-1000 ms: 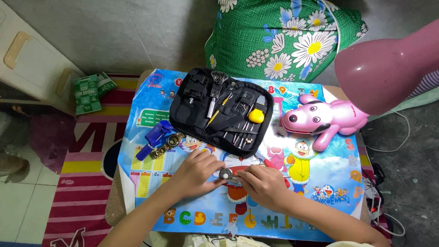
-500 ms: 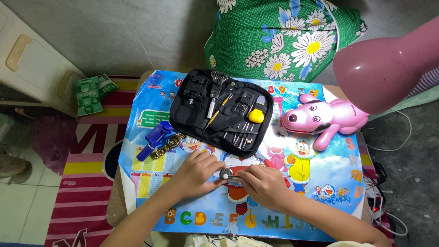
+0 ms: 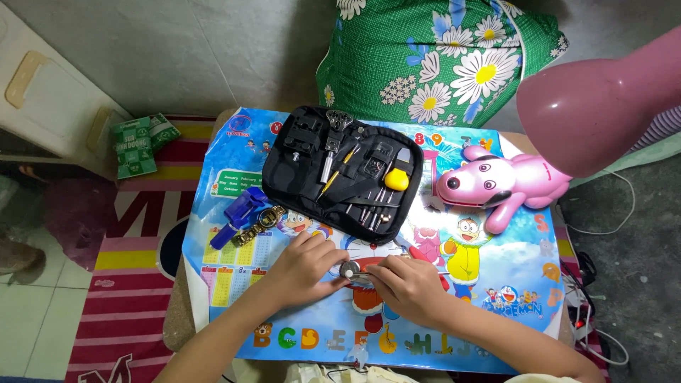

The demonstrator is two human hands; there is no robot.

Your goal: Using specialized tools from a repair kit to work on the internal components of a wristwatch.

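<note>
Two hands at work, both low on a cartoon mat [image 3: 496,298] that covers a small table. Left hand [image 3: 306,268] lies palm down, fingers curled, fingertips pinching one small round metal piece [image 3: 348,269] at mat centre. Right hand [image 3: 406,285] closes from the other side, thumb and forefinger gripping a thin metal tool [image 3: 363,272] whose tip meets the round piece. Whether the piece is a watch case cannot be told; it is mostly hidden by the fingers.

One black tool case [image 3: 342,170], open flat, just above the hands; it holds a row of slim tools, one yellow-handled pick and one yellow knob.

One blue holder [image 3: 240,215] left of the case, touching one gold watch band [image 3: 259,222].

One pink dog toy [image 3: 498,184] on the mat's right side, well apart from the hands.

One pink lamp shade [image 3: 603,106] hangs over the upper right corner.

One green floral bag [image 3: 443,57] behind the table.

Two green packets [image 3: 142,145] on the floor at left, beside a striped rug [image 3: 128,298].
</note>
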